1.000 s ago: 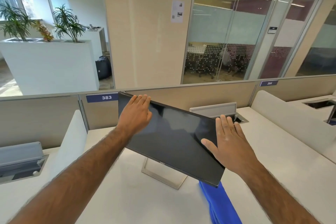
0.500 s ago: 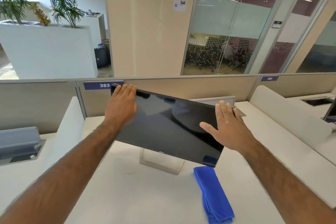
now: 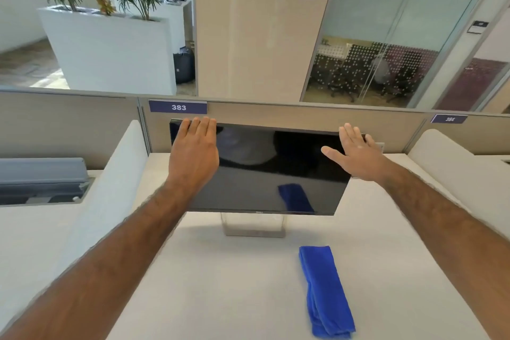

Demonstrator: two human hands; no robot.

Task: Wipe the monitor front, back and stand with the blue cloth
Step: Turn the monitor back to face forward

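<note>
Head view: my left hand [image 3: 193,150] and right hand [image 3: 358,153], spread flat, frame the Dell monitor [image 3: 265,171]; the blue cloth [image 3: 323,290] lies lengthwise nearer my right.

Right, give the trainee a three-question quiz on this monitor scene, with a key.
1. True or false: the left hand holds the cloth.
2. Where does the cloth lie? A) draped over the monitor B) flat on the desk, in front of the stand and to its right C) in the right hand
3. Fill in: the label on the partition behind the monitor's left corner reads ___.

Key: 1 false, both hands are bare, at the monitor's upper corners. 2 B. 3 383.
</note>
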